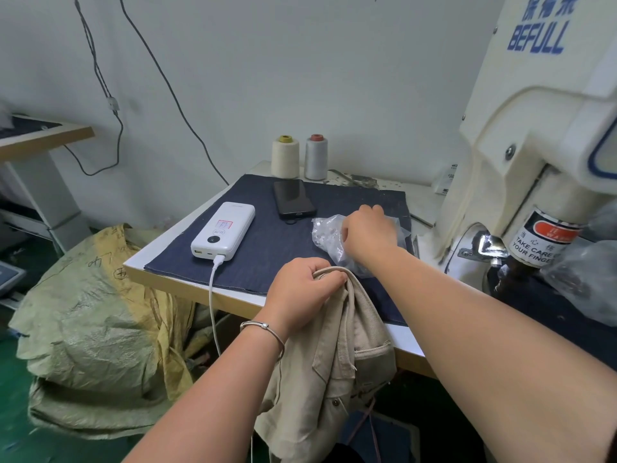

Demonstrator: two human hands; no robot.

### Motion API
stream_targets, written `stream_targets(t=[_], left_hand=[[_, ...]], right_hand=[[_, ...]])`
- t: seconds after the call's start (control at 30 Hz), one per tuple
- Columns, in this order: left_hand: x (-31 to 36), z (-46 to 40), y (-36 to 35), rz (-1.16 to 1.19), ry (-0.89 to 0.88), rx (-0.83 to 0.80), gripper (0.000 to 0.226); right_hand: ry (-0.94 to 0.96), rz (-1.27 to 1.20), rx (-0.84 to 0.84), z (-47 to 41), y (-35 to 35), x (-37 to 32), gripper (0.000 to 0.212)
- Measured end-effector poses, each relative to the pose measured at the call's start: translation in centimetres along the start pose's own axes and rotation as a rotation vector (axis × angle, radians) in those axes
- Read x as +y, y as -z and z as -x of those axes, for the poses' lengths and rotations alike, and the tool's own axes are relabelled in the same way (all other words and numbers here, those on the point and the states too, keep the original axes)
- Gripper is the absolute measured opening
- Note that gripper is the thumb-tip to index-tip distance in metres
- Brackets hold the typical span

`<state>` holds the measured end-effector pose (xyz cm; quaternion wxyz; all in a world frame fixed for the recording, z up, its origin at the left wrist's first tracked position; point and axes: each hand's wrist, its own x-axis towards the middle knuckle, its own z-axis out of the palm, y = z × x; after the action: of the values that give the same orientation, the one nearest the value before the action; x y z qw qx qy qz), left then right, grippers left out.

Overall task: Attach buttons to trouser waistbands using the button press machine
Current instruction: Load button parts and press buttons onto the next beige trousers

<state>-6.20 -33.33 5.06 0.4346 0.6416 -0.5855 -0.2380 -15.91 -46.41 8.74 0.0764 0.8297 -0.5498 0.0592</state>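
Left hand (302, 289) grips the bunched waistband edge of the beige trousers (334, 355), fingers curled round the fabric, at the near edge of the table (157, 262). Rest of the trousers hangs off the table's near side toward the floor. A thin bracelet (263, 329) sits on the left wrist.

Right hand (369, 233) is further in, reaching into a clear plastic bag (329, 240) of small white buttons (322, 233). Fingertips are buried in the plastic, so cannot tell whether it pinches a button or is relaxed. The bag lies on the dark blue cloth (267, 242) covering the tabletop, just left of the machine base.

Button press machine (534, 145) stands at right, cream body, blue "BEFULL" lettering, finger-warning label above the press head (516, 265). Another crumpled clear bag (581, 275) lies at its right.

On the cloth: white power bank (223, 230) near-left with a white cable (213, 295) dropping off the table edge; black phone (293, 198) beyond it. Two thread cones at the far edge, cream (284, 158) and grey-white (316, 158), side by side.

Yellow-green woven sack (96, 322) sits on the floor to the left of the table.
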Motion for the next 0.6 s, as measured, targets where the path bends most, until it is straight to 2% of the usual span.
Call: stream_targets(t=[0.6], left_hand=[[0.00,0.07,-0.05,0.006,-0.001,-0.002,0.044]], right_hand=[[0.010,0.034,0.033,0.05,-0.60,0.03,0.030]])
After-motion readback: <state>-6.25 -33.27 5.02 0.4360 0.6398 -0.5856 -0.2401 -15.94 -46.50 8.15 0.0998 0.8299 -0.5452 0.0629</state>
